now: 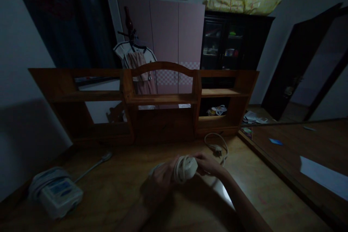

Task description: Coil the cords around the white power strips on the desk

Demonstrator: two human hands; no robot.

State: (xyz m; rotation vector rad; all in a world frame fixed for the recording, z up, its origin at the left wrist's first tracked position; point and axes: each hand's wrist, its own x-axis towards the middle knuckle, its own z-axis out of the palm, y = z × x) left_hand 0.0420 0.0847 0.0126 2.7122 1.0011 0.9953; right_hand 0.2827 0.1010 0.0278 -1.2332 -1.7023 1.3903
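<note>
Both of my hands hold a white power strip (pixel 187 166) with its cord coiled around it, just above the wooden desk (pixel 114 188). My left hand (pixel 160 181) grips the wrapped left end, fingers curled. My right hand (pixel 208 164) pinches the right end. The loose cord and its plug (pixel 216 148) trail behind on the desk near the shelf. The room is dim.
A wooden shelf unit (pixel 160 98) stands along the desk's back edge. A second white device wrapped in cord (pixel 56 192) lies at the front left, its plug (pixel 104 157) stretched out. A dark table (pixel 299 145) with papers sits to the right. Wardrobes and an open door lie beyond.
</note>
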